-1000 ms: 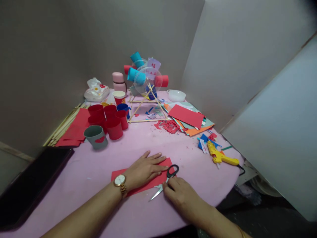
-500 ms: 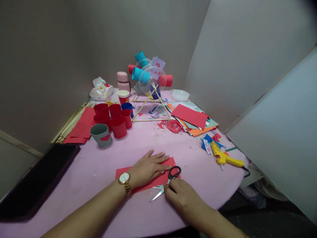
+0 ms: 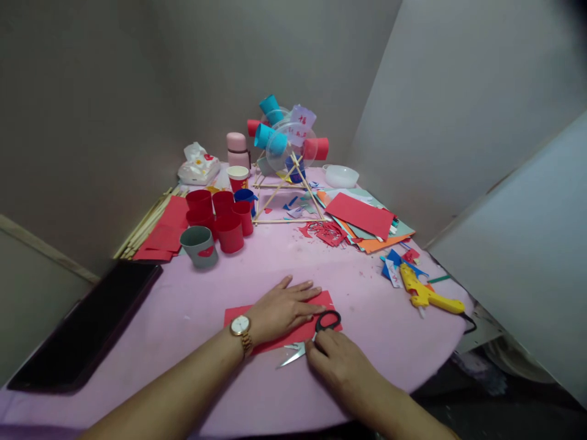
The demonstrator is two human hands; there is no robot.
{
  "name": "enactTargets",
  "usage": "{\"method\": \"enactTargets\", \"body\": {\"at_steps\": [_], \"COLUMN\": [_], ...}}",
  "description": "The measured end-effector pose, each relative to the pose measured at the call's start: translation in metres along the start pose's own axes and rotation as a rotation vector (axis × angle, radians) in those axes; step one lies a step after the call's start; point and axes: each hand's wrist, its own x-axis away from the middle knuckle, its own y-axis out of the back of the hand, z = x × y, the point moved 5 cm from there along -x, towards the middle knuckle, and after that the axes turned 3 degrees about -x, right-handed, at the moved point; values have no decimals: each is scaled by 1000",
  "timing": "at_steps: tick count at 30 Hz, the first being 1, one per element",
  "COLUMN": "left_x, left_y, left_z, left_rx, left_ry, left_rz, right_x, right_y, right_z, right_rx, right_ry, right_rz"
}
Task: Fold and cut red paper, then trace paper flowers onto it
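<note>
A sheet of red paper (image 3: pixel 316 330) lies on the pink table near the front edge. My left hand (image 3: pixel 284 307), with a gold watch on its wrist, lies flat on the sheet with the fingers spread. Black-handled scissors (image 3: pixel 326 320) rest on the paper's right end, their blades pointing toward me and to the left. My right hand (image 3: pixel 337 363) is curled over the scissors just below the handles, its fingertips on them.
Red, blue and grey paper cups (image 3: pixel 215 220) stand at the left. A cup-and-stick wheel model (image 3: pixel 287 153) is at the back, beside a stack of coloured paper (image 3: pixel 362 217). A yellow glue gun (image 3: pixel 428 294) lies at the right edge. A black tray (image 3: pixel 87 330) sits at the left.
The view has swung a little, so everything sits further right in the picture. Both hands keep their places on the paper and the scissors.
</note>
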Motion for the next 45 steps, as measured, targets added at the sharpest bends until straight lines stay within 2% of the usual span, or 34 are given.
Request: {"method": "enactTargets", "body": {"at_steps": [23, 35, 37, 39, 42, 45], "left_x": [1, 3, 4, 5, 5, 5], "left_y": [-1, 0, 0, 1, 5, 12], "left_z": [0, 0, 1, 2, 2, 2], "left_rx": [11, 46, 55, 62, 68, 64], "left_ry": [-7, -5, -4, 7, 36, 76], "left_rz": [-40, -45, -61, -87, -133, -151], "right_x": [-8, -7, 1, 12, 27, 32], "right_y": [-8, 7, 14, 23, 36, 36], "right_z": [12, 31, 25, 7, -37, -82], "right_rx": [18, 15, 3, 3, 64, 164], "right_ry": [12, 107, 106, 43, -214, -460], "right_rz": [50, -55, -109, -213, -361, -338]}}
